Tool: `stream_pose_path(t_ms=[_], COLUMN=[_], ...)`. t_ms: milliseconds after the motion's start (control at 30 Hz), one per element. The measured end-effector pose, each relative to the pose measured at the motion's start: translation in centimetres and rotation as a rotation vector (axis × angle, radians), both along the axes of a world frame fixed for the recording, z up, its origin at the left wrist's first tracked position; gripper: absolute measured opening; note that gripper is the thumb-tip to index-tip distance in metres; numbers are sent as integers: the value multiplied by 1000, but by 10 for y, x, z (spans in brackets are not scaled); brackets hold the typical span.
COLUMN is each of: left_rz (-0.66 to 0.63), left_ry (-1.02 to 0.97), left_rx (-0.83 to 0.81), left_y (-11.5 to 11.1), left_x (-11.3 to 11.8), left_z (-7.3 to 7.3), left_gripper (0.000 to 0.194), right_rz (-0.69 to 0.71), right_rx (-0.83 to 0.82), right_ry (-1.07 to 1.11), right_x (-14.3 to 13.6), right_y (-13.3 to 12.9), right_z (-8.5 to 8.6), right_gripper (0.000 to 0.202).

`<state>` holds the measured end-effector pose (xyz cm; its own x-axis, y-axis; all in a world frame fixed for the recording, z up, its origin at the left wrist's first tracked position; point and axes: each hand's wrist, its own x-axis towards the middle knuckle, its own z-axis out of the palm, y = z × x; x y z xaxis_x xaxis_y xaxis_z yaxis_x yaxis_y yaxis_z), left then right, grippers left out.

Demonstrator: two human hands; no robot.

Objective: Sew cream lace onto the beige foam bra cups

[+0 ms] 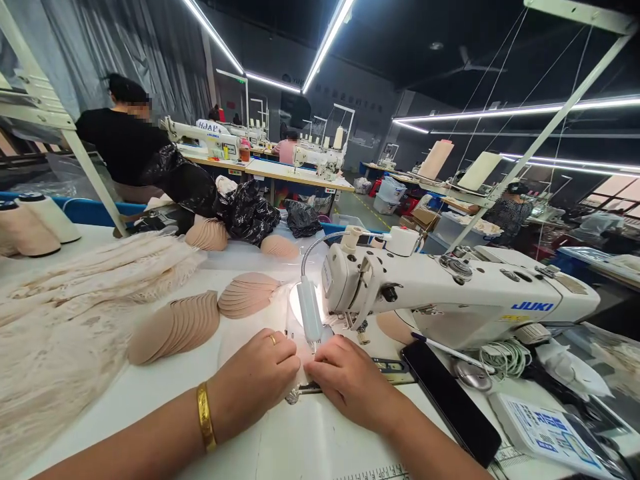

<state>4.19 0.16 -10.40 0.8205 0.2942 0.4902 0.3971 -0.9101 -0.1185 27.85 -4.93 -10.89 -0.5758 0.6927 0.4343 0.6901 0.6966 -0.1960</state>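
Both hands meet in front of the needle area of a white sewing machine (380, 280). My left hand (255, 370) is closed, fingers curled on a sheer pale fabric (273, 317) that spreads under and behind it. Close beside it, my right hand (350, 377) is closed too, thumb and forefinger pinched; what lies in the pinch is hidden. A small grey lamp (311, 310) on a bent metal neck shines down just behind the fingertips. Fanned stacks of beige bra-cup-shaped pads (183, 327) lie to the left of my hands.
Cream lace fabric (45, 327) covers the table's left side, with thread cones (35, 223) behind. A black phone (450, 403), a pen (450, 350), coiled cord (505, 358) and a white box (543, 427) lie right. A co-worker in black (130, 143) sits beyond the table.
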Motion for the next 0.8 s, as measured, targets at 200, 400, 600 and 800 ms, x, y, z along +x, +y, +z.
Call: stream_pose_path(t_ms=[200,400,600,800], left_rz=[52,51,35,-48], left_ry=[28,12,13,-100], left_rx=[33,29,81,122], left_y=[0,-3,2,17], left_x=[4,4,6,12], left_z=[-1,1,-6,-11], left_gripper=[26,26,29,28], right_rz=[-22,-27,-29,-72], right_rx=[6,-29,-38,12], right_ry=[20,35,36,8], right_x=[1,0,1,0], right_y=[1,1,0,0], right_z=[-1,-1,-2,-5], right_gripper=[28,29,28,22])
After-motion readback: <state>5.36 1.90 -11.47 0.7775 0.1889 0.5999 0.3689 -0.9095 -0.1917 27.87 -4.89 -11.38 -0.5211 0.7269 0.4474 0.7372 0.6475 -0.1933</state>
